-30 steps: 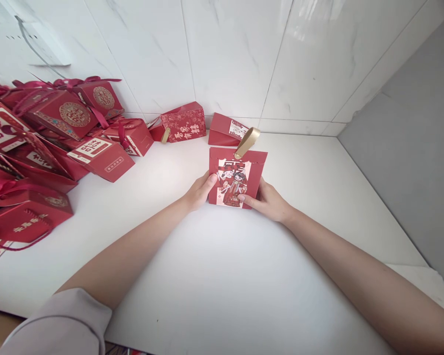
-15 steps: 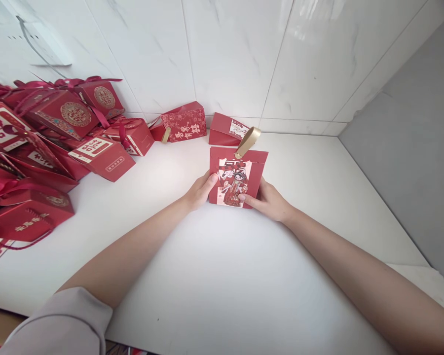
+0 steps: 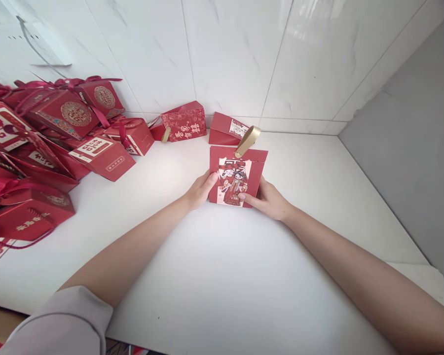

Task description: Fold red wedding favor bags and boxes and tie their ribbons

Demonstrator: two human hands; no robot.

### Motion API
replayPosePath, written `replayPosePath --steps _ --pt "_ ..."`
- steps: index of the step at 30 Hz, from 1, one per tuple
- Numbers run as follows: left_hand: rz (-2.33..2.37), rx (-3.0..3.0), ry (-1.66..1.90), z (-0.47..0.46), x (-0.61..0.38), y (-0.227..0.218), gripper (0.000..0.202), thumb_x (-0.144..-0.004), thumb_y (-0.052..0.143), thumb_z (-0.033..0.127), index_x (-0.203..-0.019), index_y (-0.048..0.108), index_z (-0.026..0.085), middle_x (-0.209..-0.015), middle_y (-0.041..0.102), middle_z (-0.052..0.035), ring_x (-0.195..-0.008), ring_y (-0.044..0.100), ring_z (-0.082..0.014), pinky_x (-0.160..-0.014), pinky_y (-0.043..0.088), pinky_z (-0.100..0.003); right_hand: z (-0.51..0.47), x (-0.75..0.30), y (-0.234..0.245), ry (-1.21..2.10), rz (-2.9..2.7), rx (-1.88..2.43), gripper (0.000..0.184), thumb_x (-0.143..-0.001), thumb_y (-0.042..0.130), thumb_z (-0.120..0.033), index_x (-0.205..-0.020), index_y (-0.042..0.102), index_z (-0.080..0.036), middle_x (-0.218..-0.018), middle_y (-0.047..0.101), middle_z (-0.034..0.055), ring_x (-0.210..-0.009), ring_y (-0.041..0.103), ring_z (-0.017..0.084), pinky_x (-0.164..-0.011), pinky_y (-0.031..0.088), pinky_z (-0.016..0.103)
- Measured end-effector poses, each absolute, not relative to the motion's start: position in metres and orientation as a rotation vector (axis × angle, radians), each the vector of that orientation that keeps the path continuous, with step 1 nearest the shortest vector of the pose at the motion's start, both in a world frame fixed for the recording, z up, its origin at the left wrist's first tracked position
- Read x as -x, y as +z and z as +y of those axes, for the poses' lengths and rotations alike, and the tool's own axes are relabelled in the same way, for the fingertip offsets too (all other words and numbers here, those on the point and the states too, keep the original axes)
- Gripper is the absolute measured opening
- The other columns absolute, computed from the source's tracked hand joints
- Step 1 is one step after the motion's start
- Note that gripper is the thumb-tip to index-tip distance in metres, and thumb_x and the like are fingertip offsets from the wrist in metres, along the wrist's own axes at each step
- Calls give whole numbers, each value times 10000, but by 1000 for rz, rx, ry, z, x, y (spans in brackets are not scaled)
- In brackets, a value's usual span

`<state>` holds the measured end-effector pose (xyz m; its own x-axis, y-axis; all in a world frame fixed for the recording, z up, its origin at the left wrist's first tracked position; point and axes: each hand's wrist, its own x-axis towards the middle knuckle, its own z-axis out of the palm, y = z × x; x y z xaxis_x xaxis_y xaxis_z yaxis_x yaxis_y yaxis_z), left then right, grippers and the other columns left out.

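Observation:
A red gift box (image 3: pixel 257 170) with a printed couple in red robes on its front stands upright between my hands at the middle of the white table. From its top rises a gold ribbon loop (image 3: pixel 248 140). My left hand (image 3: pixel 200 190) grips the box's left edge, thumb on the front. On the lower right side, my right hand (image 3: pixel 272 198) holds it, with the thumb across the printed front. The other fingers of both hands are mostly hidden behind the box.
Many red gift boxes with ribbons (image 3: pixel 74 116) are piled at the left. Two more, a patterned red box (image 3: pixel 185 121) and a plain red box (image 3: pixel 220 130), rest by the tiled wall (image 3: pixel 229 54). A grey surface (image 3: pixel 410 123) borders the table (image 3: pixel 225 286) on the right.

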<state>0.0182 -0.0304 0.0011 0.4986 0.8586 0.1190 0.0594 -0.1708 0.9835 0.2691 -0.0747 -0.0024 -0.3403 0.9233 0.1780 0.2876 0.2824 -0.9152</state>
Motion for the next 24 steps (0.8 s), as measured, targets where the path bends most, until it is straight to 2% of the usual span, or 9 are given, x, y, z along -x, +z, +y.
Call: replayPosePath --steps 6,13,24 --pt "791 -1569 867 -28 -18 -3 870 -920 493 836 -1506 585 201 -1517 652 -139 -1405 614 -378 -1196 480 -514 -75 -268 0 1058 -1800 1112 652 -923 744 -570 -1427 487 -246 -1457 681 135 -1286 692 358 -1092 573 562" --pt "797 -1595 852 -29 -18 0 862 -927 472 839 -1474 612 188 -1517 653 -137 -1454 568 -378 -1238 435 -523 -75 -268 -1 1054 -1801 1114 680 -915 747 -580 -1442 484 -240 -1464 676 142 -1294 689 365 -1100 568 569" --pt "806 -1563 871 -30 -17 -1 807 -927 491 827 -1410 663 203 -1486 681 -117 -1447 582 -354 -1236 433 -481 -75 -269 -1 1060 -1799 1091 684 -922 741 -608 -1455 492 -260 -1463 684 131 -1292 697 363 -1094 585 573"
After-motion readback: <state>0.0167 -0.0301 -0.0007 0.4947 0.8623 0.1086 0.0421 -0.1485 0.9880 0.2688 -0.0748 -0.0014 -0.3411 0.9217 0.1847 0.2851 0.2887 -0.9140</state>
